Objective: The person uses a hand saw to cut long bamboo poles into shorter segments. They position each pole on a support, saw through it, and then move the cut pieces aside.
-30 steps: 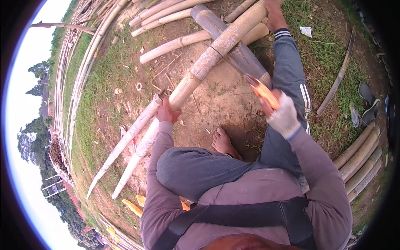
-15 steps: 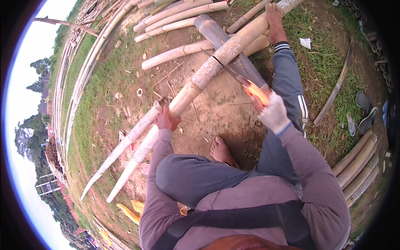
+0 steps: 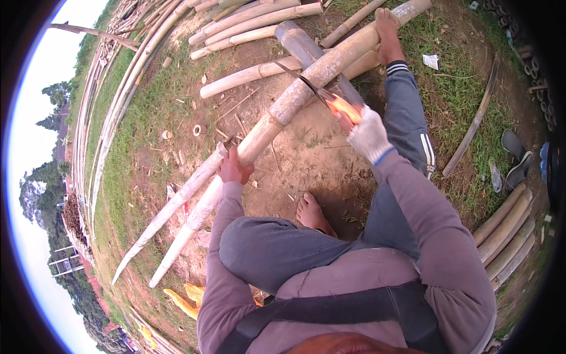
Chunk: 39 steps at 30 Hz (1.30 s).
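Observation:
A long, thick bamboo pole (image 3: 330,68) slants across the ground, propped on a darker grey bamboo piece (image 3: 298,42). My gloved right hand (image 3: 364,131) is closed around the orange handle of a hand saw (image 3: 342,107). The saw's blade sits in a dark cut in the pole and sticks out past its far side. My bare left hand (image 3: 234,167) grips the pole at its near left end, beside two paler poles (image 3: 177,203) on the ground. My right foot (image 3: 388,35) presses on the pole's far end.
Several cut bamboo poles (image 3: 253,17) lie at the top, and long thin poles (image 3: 118,106) run along the left. A curved bamboo strip (image 3: 476,118), grey sandals (image 3: 519,159) and more stacked bamboo (image 3: 506,230) are at the right. Yellow cloth-like material (image 3: 184,301) lies lower left.
My right hand and the saw have moved up and left, pushing the blade farther through to the pole's far side. My left hand stays on the pole, nearly unmoved.

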Each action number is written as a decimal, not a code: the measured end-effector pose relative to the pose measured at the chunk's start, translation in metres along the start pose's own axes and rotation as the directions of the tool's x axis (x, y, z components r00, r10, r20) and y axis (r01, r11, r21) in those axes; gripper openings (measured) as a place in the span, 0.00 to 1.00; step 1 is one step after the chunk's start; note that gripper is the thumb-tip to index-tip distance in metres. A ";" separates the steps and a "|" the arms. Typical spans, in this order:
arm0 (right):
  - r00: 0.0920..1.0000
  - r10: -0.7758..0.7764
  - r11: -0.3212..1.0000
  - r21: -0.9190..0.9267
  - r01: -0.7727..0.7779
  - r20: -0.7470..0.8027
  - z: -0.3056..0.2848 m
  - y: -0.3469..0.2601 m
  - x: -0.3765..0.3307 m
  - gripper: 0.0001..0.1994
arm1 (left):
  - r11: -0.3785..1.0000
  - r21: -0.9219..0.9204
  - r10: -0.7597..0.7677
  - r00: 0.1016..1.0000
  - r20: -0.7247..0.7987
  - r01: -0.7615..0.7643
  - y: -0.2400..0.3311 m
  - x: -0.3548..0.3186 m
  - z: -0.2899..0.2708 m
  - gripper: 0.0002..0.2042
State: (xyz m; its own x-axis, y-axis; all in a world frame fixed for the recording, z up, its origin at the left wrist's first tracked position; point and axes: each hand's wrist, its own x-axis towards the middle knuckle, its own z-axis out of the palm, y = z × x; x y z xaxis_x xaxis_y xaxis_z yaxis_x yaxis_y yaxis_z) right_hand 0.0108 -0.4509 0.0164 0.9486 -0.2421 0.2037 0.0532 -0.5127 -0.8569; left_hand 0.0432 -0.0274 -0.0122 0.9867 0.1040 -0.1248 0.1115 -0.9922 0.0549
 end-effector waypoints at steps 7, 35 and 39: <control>0.990 0.078 0.960 0.260 -0.106 0.116 -0.083 -0.013 -0.083 0.12 | 1.000 0.020 -0.014 0.999 -0.040 0.015 0.001 -0.018 -0.002 0.42; 0.943 0.323 0.569 0.779 -0.264 0.084 0.000 0.025 -0.050 0.15 | 1.000 0.016 0.006 1.000 0.015 -0.006 -0.002 -0.009 0.000 0.40; 0.995 -0.057 0.994 -0.098 0.049 -0.078 0.014 -0.017 0.011 0.23 | 0.999 0.012 0.030 0.999 -0.011 -0.030 -0.005 -0.005 -0.005 0.45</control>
State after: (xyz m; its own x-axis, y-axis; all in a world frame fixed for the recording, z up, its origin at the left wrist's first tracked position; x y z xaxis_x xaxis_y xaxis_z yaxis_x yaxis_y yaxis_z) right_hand 0.0251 -0.4330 0.0270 0.9167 -0.2765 0.2884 0.0685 -0.6025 -0.7952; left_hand 0.0384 -0.0224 -0.0073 0.9909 0.0748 -0.1121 0.0804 -0.9957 0.0464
